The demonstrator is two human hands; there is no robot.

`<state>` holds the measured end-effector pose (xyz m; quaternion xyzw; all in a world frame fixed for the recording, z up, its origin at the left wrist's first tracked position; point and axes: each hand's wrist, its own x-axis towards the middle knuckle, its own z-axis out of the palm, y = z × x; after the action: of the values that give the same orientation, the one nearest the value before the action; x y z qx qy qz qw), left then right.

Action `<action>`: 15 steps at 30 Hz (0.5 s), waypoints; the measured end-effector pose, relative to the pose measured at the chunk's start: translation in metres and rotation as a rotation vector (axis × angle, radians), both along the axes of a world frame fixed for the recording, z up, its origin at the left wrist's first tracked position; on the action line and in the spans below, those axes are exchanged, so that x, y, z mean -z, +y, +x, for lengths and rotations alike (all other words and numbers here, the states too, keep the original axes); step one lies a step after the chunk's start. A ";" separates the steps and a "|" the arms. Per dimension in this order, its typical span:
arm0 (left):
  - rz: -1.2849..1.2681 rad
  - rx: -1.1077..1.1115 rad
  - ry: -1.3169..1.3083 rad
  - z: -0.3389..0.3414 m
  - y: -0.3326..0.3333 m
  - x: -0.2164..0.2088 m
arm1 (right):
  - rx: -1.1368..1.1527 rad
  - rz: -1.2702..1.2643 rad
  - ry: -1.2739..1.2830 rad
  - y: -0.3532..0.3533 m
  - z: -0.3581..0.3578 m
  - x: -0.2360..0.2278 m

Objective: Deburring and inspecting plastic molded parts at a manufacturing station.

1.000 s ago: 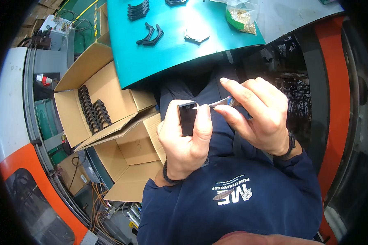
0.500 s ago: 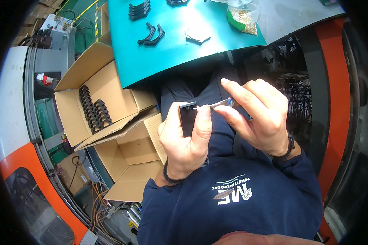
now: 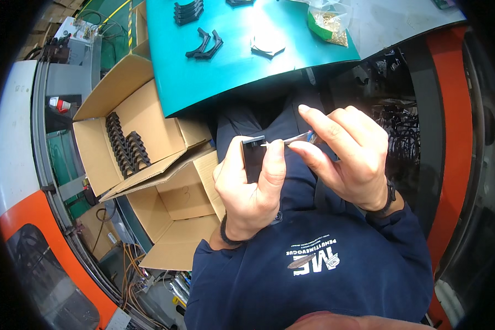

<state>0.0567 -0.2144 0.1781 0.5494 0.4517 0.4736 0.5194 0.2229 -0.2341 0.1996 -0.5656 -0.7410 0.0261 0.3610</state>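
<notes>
Above my lap, my left hand [image 3: 250, 192] is closed on a black plastic part [image 3: 253, 163], pinched between thumb and fingers. My right hand [image 3: 353, 157] grips a thin, silvery blade-like tool [image 3: 297, 139] with a bit of blue at its right end. That tool points left, its pale tip beside the upper edge of the black part, near my left thumb. Whether the tip touches the part, I cannot tell. Most of the tool's right end lies hidden behind my right fingers.
Ahead is a green-topped table [image 3: 225, 77] bearing curved black parts [image 3: 206, 45], a stack of them [image 3: 188, 12] and a plastic bag of small brass-coloured pieces [image 3: 331, 27]. To the left, a cardboard box [image 3: 93, 154] holds rows of black parts [image 3: 127, 148]; another box [image 3: 184, 234] stands nearer.
The view has shifted very slightly. Both hands keep nearly the same pose, with the black part and the blade-like tool still held.
</notes>
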 end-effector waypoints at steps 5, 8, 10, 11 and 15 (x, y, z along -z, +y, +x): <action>-0.002 -0.006 -0.007 0.001 0.000 0.002 | -0.004 -0.011 0.019 -0.001 0.000 0.002; 0.005 0.007 0.017 0.000 0.000 0.001 | -0.001 -0.021 0.016 -0.001 0.000 0.001; 0.007 0.012 0.027 -0.001 0.000 0.001 | 0.001 -0.024 0.017 -0.001 -0.001 0.000; 0.006 0.010 0.023 -0.001 0.000 0.001 | 0.002 -0.025 0.017 -0.001 -0.001 0.000; -0.006 -0.001 0.007 0.000 0.000 0.004 | -0.001 -0.012 0.021 0.000 -0.001 0.003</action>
<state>0.0568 -0.2149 0.1741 0.5493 0.4552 0.4705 0.5194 0.2222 -0.2346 0.1971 -0.5669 -0.7375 0.0364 0.3652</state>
